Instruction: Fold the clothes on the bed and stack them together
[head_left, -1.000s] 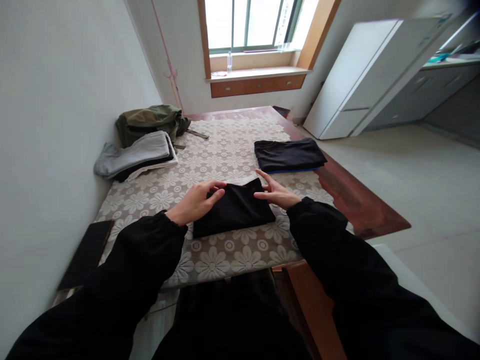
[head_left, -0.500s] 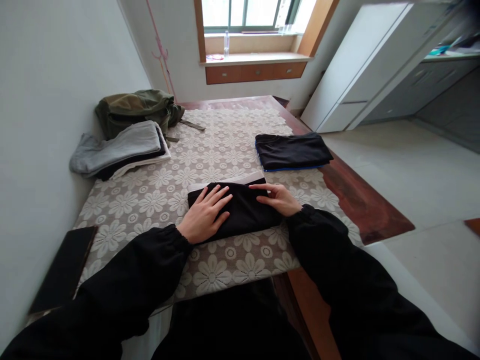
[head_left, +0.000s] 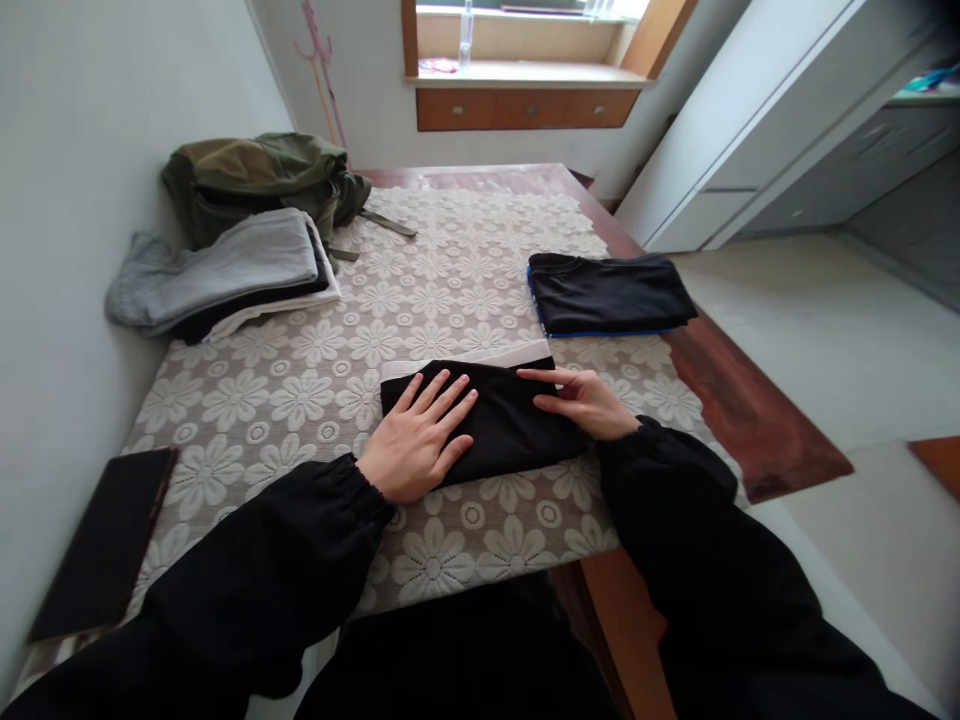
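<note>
A folded black garment with a white band (head_left: 499,425) along its far edge lies flat on the lace tablecloth (head_left: 300,395) in front of me. My left hand (head_left: 416,435) rests flat on its left part, fingers spread. At its right end, my right hand (head_left: 585,400) touches the cloth with fingers stretched out and the thumb side low; some of its fingers are hidden beneath the hand. The garment's exact kind cannot be made out while folded.
Beyond my right hand lies a folded dark pile with blue edges (head_left: 611,293). At the back left are folded grey, black and white clothes (head_left: 232,265) and a green backpack (head_left: 262,185). A flat black object (head_left: 105,540) sits at the left edge; a white fridge (head_left: 742,120) stands right.
The view has tilted down a little, so the things at the back sit higher. Both hands stay on the black garment in nearly the same pose.
</note>
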